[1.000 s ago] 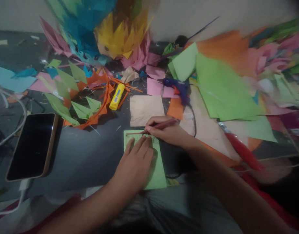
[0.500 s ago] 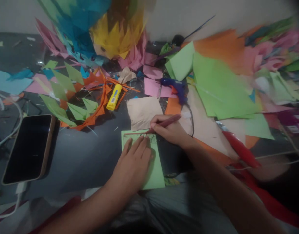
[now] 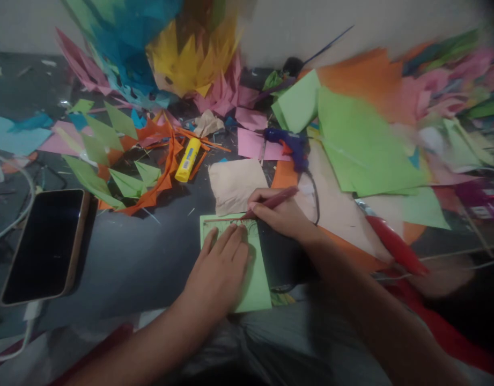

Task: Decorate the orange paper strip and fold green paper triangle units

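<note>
A light green sheet of paper [image 3: 257, 289] lies at the front edge of the dark table, with small dark marks and a brownish line near its top. My left hand [image 3: 222, 262] rests flat on the sheet, fingers stretched toward the marks. In my right hand [image 3: 277, 214] is a reddish-brown pen [image 3: 281, 198], gripped between thumb and fingers, its tip down at the sheet's top edge. Just above the sheet sits a beige folded piece [image 3: 236, 182], close to my right fingers.
A phone [image 3: 45, 246] with a cable lies left. Behind are an orange-and-green paper crown [image 3: 154, 195], a yellow glue stick [image 3: 187, 160] and a blue glue gun [image 3: 289, 145]. Green sheets [image 3: 363, 145] and a red-handled cutter [image 3: 395, 244] lie right. Colourful paper crowns [image 3: 190, 59] stand at the back.
The whole view has shifted very slightly. Both hands, the pen and the green sheet keep nearly the same places.
</note>
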`<state>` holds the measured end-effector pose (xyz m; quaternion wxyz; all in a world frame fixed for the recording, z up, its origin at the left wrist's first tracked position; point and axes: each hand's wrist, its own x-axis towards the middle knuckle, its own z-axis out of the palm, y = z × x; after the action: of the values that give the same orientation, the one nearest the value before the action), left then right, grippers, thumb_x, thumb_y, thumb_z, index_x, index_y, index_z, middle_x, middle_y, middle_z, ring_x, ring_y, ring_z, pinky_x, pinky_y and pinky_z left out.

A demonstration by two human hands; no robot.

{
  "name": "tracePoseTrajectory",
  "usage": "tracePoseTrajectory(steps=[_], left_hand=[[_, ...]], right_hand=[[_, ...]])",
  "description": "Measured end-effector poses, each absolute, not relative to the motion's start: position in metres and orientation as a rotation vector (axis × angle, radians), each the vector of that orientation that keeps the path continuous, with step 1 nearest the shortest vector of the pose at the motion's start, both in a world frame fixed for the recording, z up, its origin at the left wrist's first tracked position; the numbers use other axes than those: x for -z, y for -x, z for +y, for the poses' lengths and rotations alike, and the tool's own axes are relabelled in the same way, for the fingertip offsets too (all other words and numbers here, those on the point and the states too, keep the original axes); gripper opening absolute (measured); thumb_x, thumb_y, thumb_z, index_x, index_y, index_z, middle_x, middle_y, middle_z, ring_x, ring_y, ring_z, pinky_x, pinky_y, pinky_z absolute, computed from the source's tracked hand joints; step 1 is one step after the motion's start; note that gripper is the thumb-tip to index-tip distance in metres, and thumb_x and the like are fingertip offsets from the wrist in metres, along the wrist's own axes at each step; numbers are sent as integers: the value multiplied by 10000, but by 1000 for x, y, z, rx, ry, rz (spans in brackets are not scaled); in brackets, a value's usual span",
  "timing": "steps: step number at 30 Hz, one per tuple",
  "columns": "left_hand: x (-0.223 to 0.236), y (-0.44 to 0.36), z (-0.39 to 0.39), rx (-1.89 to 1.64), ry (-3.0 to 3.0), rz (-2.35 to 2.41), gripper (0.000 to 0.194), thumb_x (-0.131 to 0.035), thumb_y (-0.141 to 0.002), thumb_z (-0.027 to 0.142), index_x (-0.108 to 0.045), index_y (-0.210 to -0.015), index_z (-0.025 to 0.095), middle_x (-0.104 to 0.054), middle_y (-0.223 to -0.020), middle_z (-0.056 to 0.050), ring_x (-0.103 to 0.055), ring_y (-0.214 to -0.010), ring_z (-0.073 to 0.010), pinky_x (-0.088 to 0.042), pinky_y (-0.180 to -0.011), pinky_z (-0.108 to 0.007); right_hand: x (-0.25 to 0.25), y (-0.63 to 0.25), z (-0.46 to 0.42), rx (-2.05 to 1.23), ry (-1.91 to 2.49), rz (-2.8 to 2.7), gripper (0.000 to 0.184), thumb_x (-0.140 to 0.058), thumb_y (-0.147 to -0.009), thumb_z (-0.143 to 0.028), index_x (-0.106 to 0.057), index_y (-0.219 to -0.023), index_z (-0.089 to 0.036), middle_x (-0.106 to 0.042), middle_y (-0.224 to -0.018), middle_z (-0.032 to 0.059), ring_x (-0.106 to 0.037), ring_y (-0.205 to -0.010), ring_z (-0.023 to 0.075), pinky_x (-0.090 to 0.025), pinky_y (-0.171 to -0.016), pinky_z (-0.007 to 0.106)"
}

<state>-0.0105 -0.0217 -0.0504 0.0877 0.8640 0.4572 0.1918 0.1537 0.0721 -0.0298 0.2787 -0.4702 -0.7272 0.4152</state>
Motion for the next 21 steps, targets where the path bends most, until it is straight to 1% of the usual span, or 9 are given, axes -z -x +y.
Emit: tracePoseTrajectory(steps=[6, 11, 17, 19, 21], left_hand=[[50, 10, -22, -572, -2560, 1374, 223, -339, -917, 153, -561, -925, 133, -572, -1229, -123, -492, -1182, -249, -411, -969, -485], [50, 10, -21, -589, -2569, 1364, 218, -330, -919, 146, -548, -922, 134, -582, -1221, -118, -510, -1166, -258, -426, -949, -491], [52, 10, -22, -589, -2555, 1361, 205, -340, -917, 143, -545, -922, 136, -573, -1235, -114, -494, -1185, -255, -407, -969, -492], [52, 10, -23, -581, -2550, 1369, 203, -344, -917, 140, -547, -927, 138, -571, -1240, -110, -495, -1184, -250, -402, -976, -486], [51, 10, -23, -571, -2550, 1375, 204, -346, -918, 144, -548, -935, 139, -567, -1248, -108, -493, -1186, -249, -401, -976, -485]], right_hand=[[30, -159, 74, -1169, 1261, -1824, 143, -493, -753, -210, -554, -630, -172, -579, -611, -16, -535, -594, 117, -394, -552, 230], [30, -158, 74, -1171, 1257, -1845, 135, -497, -759, -209, -552, -641, -174, -588, -619, -14, -539, -604, 118, -403, -561, 231], [32, -158, 73, -1125, 1204, -1849, 136, -505, -777, -192, -557, -653, -173, -599, -633, -15, -559, -612, 117, -427, -577, 228], [33, -159, 72, -1059, 1186, -1809, 145, -521, -813, -234, -583, -694, -177, -618, -680, -6, -580, -653, 123, -447, -613, 235], [33, -161, 68, -1034, 1163, -1755, 151, -512, -856, -288, -618, -818, -188, -643, -773, 12, -603, -709, 130, -470, -654, 246]])
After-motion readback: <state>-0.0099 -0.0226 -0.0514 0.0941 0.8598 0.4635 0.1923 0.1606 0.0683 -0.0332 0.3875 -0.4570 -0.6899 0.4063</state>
